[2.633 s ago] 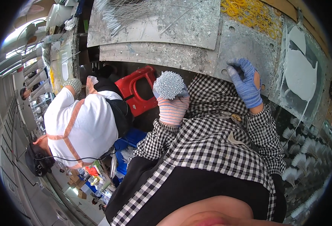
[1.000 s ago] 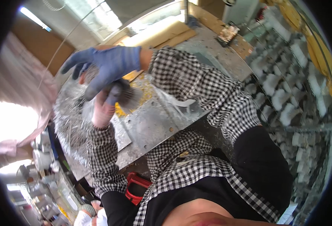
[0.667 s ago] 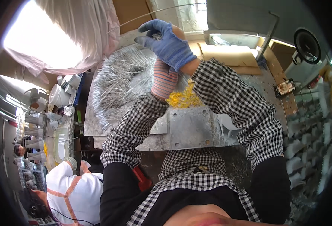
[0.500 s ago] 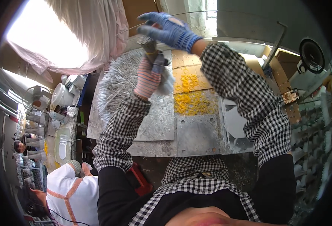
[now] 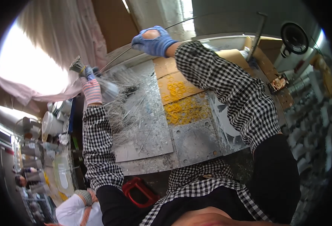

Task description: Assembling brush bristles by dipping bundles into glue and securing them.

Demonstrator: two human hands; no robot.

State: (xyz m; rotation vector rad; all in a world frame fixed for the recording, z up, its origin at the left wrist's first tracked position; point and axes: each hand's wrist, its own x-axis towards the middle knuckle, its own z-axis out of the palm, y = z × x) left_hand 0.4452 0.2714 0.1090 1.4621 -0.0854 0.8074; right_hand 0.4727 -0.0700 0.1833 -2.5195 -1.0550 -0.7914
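My left hand, in a pink-and-blue striped glove, is closed round a bundle of thin strands at the table's far left. The bundle's grey tips stick up above the fist, and a yellow band circles it. Its pale, translucent lower end trails to the right. Further back, my right hand, in a blue glove with a hole over its back, is wrapped round a long thin metal rod. The rod slants out on both sides of this fist. Loose thin strands lie scattered on the table between my arms.
Many yellow rubber bands lie on cardboard and a metal plate mid-table. A red plastic stool stands below the table edge. A person in white is at lower left. White buckets and a pale curtain are on the left.
My left hand has carried the bundle leftward, away from my right hand. My right hand has gone from spread fingers to closed on the rod. The view has shifted, and fewer strands lie on the table.
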